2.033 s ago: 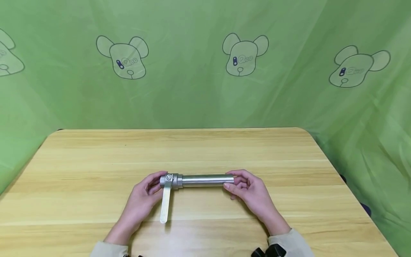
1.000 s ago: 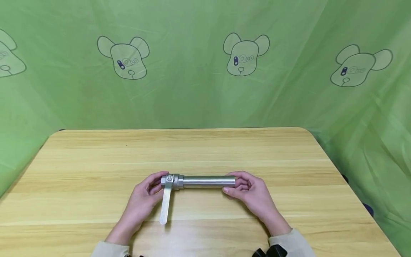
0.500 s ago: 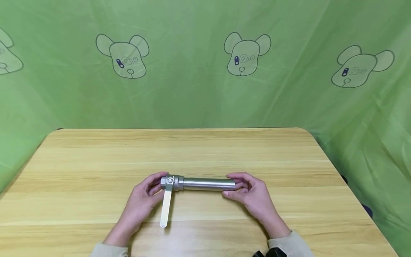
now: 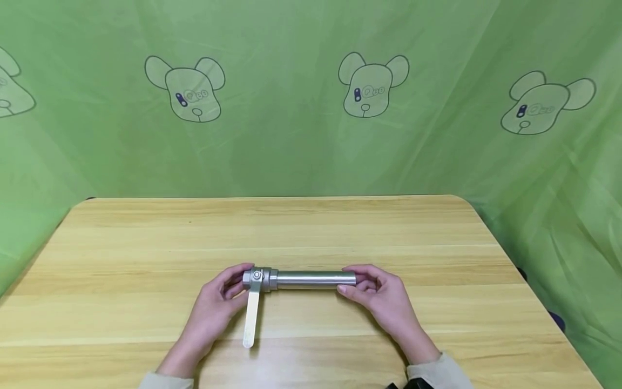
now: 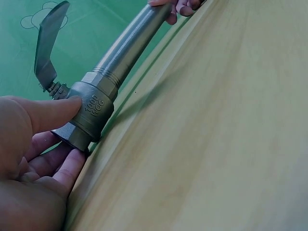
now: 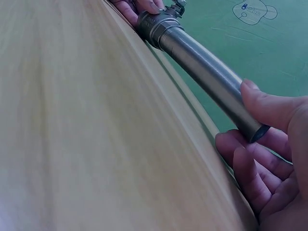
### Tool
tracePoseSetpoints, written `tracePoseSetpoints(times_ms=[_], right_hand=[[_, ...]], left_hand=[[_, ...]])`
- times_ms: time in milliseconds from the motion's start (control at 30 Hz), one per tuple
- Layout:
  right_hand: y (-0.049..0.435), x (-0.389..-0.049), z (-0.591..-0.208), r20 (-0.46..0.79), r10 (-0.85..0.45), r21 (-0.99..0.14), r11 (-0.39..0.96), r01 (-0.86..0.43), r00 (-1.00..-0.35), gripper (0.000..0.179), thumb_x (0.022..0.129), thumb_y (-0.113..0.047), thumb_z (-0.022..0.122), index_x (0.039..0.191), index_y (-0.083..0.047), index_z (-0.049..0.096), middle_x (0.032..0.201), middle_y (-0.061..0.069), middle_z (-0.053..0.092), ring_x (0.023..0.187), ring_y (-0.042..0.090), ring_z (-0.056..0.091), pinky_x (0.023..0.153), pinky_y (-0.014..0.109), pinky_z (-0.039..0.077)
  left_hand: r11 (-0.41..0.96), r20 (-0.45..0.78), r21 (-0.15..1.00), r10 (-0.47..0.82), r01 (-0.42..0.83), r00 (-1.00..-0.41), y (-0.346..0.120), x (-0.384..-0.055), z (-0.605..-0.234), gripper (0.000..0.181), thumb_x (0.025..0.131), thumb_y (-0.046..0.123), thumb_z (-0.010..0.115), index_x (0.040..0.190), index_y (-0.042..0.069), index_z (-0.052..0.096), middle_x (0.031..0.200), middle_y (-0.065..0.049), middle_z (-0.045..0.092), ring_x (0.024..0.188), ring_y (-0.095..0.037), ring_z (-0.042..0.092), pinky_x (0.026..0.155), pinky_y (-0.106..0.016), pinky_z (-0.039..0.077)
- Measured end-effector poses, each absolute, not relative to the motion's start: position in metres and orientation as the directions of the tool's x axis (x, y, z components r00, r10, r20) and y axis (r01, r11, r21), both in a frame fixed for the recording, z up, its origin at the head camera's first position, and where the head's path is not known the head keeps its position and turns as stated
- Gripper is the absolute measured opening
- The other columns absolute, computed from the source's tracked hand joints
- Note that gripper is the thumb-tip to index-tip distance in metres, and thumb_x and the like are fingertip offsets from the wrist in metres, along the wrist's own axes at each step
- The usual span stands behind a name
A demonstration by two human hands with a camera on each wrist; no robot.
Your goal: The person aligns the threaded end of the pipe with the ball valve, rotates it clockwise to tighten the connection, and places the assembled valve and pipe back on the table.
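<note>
A steel ball valve with a flat lever handle is joined to a straight metal pipe. In the head view the pipe runs sideways and the lever points toward the person. My left hand grips the valve at its free end; in the left wrist view the thumb lies on the valve body, marked "1000 WOG", with fingers beneath. At the opposite end, my right hand holds the pipe's plain end, its thumb on the side facing the right wrist camera. Whether the valve touches the table cannot be told.
A wood-grain table lies beneath both hands. Behind it and along the sides hangs a green curtain printed with mouse-head outlines. A black object shows by the right sleeve.
The valve and pipe have shifted slightly toward the person, with the pipe's right end moving along. My right thumb has moved a little on the pipe end. Both hands keep their hold.
</note>
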State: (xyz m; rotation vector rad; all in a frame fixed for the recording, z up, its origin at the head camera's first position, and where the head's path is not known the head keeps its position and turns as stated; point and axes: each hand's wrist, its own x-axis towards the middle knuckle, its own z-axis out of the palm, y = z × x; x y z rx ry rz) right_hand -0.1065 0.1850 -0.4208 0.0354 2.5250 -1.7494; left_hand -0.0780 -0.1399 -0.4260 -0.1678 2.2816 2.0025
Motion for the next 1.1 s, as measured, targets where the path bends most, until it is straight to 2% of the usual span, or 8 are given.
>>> tracePoseSetpoints(times_ms=[333, 400, 533, 600, 800, 967, 1100], right_hand=[[0.1829, -0.1062, -0.4200, -0.100, -0.024, -0.933, 0.348, 0.085, -0.995, 0.038, 0.089, -0.016, 0.089, 0.122, -0.004, 0.076, 0.097, 0.011, 0.075, 0.071, 0.011, 0.069, 0.064, 0.022, 0.064], [0.1840, -0.1054, -0.4202, -0.088, -0.044, -0.935, 0.349, 0.067, -0.995, 0.044, 0.086, -0.015, 0.092, 0.125, -0.004, 0.076, 0.097, 0.010, 0.073, 0.073, 0.008, 0.066, 0.065, 0.019, 0.062], [0.1867, -0.1039, -0.4208, -0.070, -0.098, -0.955, 0.293, 0.039, -0.993, 0.069, 0.074, -0.007, 0.098, 0.137, -0.003, 0.069, 0.099, 0.009, 0.063, 0.074, 0.004, 0.055, 0.063, 0.012, 0.054], [0.1873, -0.1032, -0.4211, -0.057, -0.110, -0.961, 0.277, 0.024, -0.992, 0.073, 0.072, -0.005, 0.099, 0.139, -0.003, 0.068, 0.100, 0.010, 0.064, 0.076, 0.004, 0.057, 0.064, 0.013, 0.055], [0.1862, -0.1033, -0.4228, -0.017, -0.060, -0.942, 0.336, -0.004, -0.998, 0.048, 0.077, -0.006, 0.096, 0.121, -0.005, 0.077, 0.096, 0.012, 0.074, 0.078, 0.008, 0.067, 0.069, 0.018, 0.062], [0.1859, -0.1046, -0.4213, 0.002, -0.045, -0.933, 0.360, -0.018, -0.999, 0.046, 0.078, -0.009, 0.096, 0.120, -0.008, 0.078, 0.095, 0.012, 0.076, 0.072, 0.010, 0.067, 0.065, 0.021, 0.062], [0.1858, -0.1051, -0.4199, 0.014, -0.049, -0.940, 0.341, -0.030, -0.999, 0.048, 0.077, -0.009, 0.096, 0.122, -0.007, 0.078, 0.093, 0.012, 0.073, 0.075, 0.009, 0.065, 0.066, 0.019, 0.061]], left_hand=[[0.132, -0.157, 0.978, -0.021, -0.158, -0.987, -0.1398, -0.0767, -0.4258, 0.059, 0.094, -0.004, 0.075, 0.149, 0.011, 0.062, 0.153, -0.021, 0.061, 0.138, -0.034, 0.065, 0.111, -0.021, 0.057], [0.132, -0.157, 0.978, -0.022, -0.159, -0.987, -0.1395, -0.0763, -0.4257, 0.060, 0.093, -0.005, 0.074, 0.149, 0.011, 0.062, 0.153, -0.021, 0.061, 0.138, -0.034, 0.065, 0.111, -0.022, 0.056], [0.131, -0.166, 0.977, -0.022, -0.168, -0.986, -0.1385, -0.0764, -0.4256, 0.060, 0.093, -0.006, 0.073, 0.149, 0.012, 0.062, 0.153, -0.019, 0.061, 0.139, -0.034, 0.064, 0.111, -0.022, 0.056], [0.128, -0.169, 0.977, -0.020, -0.170, -0.985, -0.1383, -0.0764, -0.4253, 0.060, 0.093, -0.006, 0.073, 0.149, 0.013, 0.062, 0.153, -0.019, 0.061, 0.139, -0.034, 0.064, 0.111, -0.021, 0.056], [0.129, -0.167, 0.977, -0.019, -0.168, -0.986, -0.1382, -0.0764, -0.4244, 0.060, 0.093, -0.006, 0.073, 0.149, 0.012, 0.062, 0.153, -0.019, 0.060, 0.139, -0.034, 0.064, 0.111, -0.021, 0.056], [0.133, -0.159, 0.978, -0.019, -0.160, -0.987, -0.1387, -0.0771, -0.4245, 0.060, 0.094, -0.005, 0.074, 0.149, 0.012, 0.062, 0.153, -0.019, 0.061, 0.139, -0.033, 0.064, 0.111, -0.020, 0.056], [0.126, -0.155, 0.980, -0.013, -0.155, -0.988, -0.1389, -0.0778, -0.4253, 0.059, 0.095, -0.004, 0.074, 0.150, 0.011, 0.061, 0.155, -0.021, 0.059, 0.139, -0.034, 0.064, 0.111, -0.021, 0.056]])
